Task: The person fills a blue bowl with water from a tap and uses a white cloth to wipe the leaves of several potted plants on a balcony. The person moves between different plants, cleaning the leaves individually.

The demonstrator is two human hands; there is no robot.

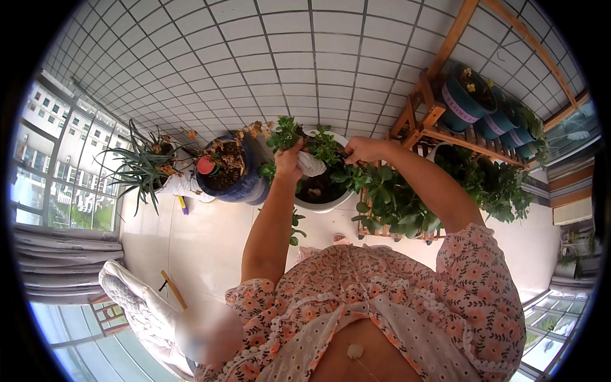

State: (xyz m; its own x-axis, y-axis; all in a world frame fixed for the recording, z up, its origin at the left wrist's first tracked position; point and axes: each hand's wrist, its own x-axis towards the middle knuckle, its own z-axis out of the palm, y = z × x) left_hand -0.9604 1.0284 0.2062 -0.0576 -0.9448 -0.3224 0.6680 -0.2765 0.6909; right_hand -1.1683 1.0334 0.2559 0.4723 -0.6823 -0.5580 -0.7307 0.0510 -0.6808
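A leafy green potted plant grows in a round white pot with dark soil, against the tiled wall. My left hand is closed around a crumpled white cloth and a leafy stem at the pot's left side. My right hand is at the pot's right rim, its fingers pinched together by a stem; what lies between the fingertips is hidden.
To the left stand a blue glazed pot with a dried plant and a spiky aloe-like plant. At right, a wooden plant stand carries blue-green pots. Dense foliage is under my right forearm.
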